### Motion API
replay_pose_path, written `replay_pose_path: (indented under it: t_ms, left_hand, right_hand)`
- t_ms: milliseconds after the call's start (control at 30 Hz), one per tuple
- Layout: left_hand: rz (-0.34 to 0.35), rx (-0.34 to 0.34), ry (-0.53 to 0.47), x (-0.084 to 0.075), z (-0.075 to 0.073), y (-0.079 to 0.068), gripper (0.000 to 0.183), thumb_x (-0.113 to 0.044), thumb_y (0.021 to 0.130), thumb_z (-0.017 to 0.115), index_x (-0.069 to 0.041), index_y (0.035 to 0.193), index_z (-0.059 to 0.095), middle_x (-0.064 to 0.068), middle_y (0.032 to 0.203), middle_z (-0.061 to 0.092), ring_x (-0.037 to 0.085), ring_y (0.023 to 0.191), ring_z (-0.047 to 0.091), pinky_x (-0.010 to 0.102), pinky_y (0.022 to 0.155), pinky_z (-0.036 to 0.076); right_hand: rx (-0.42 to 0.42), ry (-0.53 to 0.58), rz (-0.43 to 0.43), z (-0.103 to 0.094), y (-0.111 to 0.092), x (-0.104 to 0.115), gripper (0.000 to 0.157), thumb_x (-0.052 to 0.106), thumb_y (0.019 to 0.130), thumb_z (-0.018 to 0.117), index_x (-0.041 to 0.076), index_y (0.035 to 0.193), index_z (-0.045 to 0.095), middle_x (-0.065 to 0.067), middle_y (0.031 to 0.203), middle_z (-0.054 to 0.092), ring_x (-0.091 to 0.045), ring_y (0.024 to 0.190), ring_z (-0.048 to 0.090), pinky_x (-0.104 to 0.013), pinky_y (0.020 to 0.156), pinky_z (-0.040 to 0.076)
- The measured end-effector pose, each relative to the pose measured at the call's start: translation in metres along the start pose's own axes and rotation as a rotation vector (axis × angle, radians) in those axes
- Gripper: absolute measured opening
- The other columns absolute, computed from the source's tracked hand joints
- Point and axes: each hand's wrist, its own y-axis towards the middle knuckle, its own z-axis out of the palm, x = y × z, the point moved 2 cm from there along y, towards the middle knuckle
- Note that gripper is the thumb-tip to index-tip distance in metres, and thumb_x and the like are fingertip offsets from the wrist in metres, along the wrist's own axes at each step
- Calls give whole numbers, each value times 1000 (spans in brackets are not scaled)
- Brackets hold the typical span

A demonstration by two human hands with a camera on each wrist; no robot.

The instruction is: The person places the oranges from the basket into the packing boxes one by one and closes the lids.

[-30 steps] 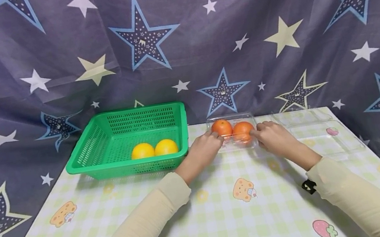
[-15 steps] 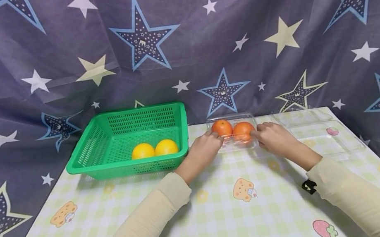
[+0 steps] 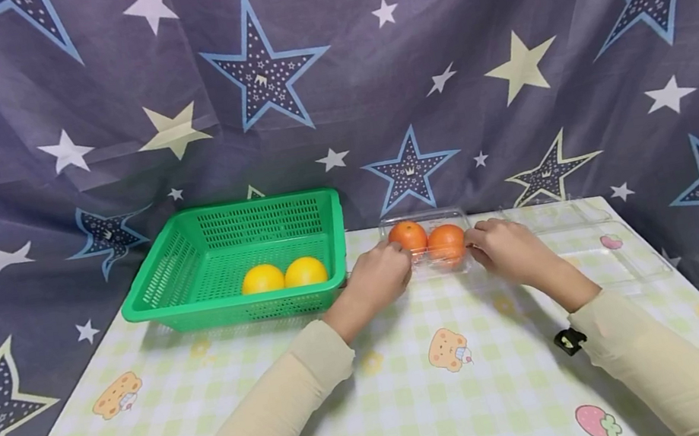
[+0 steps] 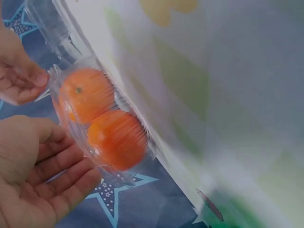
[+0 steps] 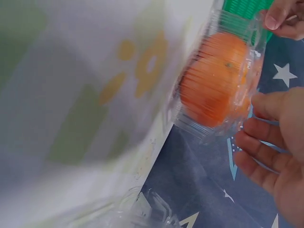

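Observation:
Two orange fruits point(image 3: 446, 243), one with a green stem spot point(image 4: 79, 90), sit side by side in a clear plastic box point(image 4: 124, 178) near the table's back edge. At the box's left side my left hand point(image 3: 381, 272) pinches its edge between thumb and fingers. My right hand point(image 3: 509, 250) is at the opposite side. In the right wrist view its thumb point(image 5: 267, 104) touches the rim, while the other fingers point(image 5: 259, 142) are loosely bent and apart from it. The ribbed plastic partly veils the fruits.
A green slotted basket point(image 3: 236, 310) with two yellow-orange round fruits point(image 3: 305, 272) stands to the left. More clear plastic boxes point(image 3: 594, 250) lie at the right back corner. A star-patterned cloth point(image 3: 329, 98) hangs behind the checked table point(image 3: 389, 412).
My right hand has drawn slightly right, and its thumb has come off the front of the right fruit. The left hand has shifted very little; the box stays in place.

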Motion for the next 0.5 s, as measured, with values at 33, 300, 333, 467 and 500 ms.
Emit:
replay_pose_path:
  t_ms: [33, 300, 333, 467, 500]
  left_hand:
    - [-6, -15, -1, 0, -1, 0, 11, -19, 96, 66, -10, 93, 73, 5, 93, 68, 22, 87, 65, 36, 60, 60]
    - [-17, -159, -1, 1, -1, 6, 11, -8, 97, 66, -8, 105, 73, 7, 108, 69, 23, 90, 65, 32, 65, 60]
    - [-14, -165, -2, 1, -1, 6, 13, -7, 98, 65, -9, 107, 74, 7, 111, 68, 23, 92, 64, 32, 66, 60]
    - [6, -156, -21, 2, 1, 9, 18, -6, 98, 65, -11, 112, 75, 8, 117, 67, 24, 100, 61, 31, 73, 60]
    - [9, -147, -30, 3, 2, 9, 19, -6, 98, 65, -11, 113, 75, 8, 118, 67, 24, 101, 61, 31, 75, 60]
  right_hand:
    - [-11, 1, 6, -1, 1, 0, 10, 1, 88, 75, 7, 95, 71, -7, 84, 68, -29, 77, 65, -45, 69, 56]
    - [-10, 9, 23, -2, 8, -2, 20, -1, 85, 78, 3, 103, 72, -11, 94, 67, -33, 87, 65, -47, 75, 56]
    - [-6, 13, 24, -2, 9, -2, 21, -1, 85, 78, 3, 104, 73, -11, 94, 67, -33, 86, 64, -47, 75, 55]
    - [-3, 40, 11, -2, 12, -3, 19, 0, 86, 78, 3, 104, 75, -11, 95, 69, -32, 84, 63, -46, 74, 55]
    - [-4, 50, 3, -1, 13, -3, 18, 1, 86, 78, 3, 104, 75, -11, 95, 69, -32, 84, 63, -46, 74, 55]
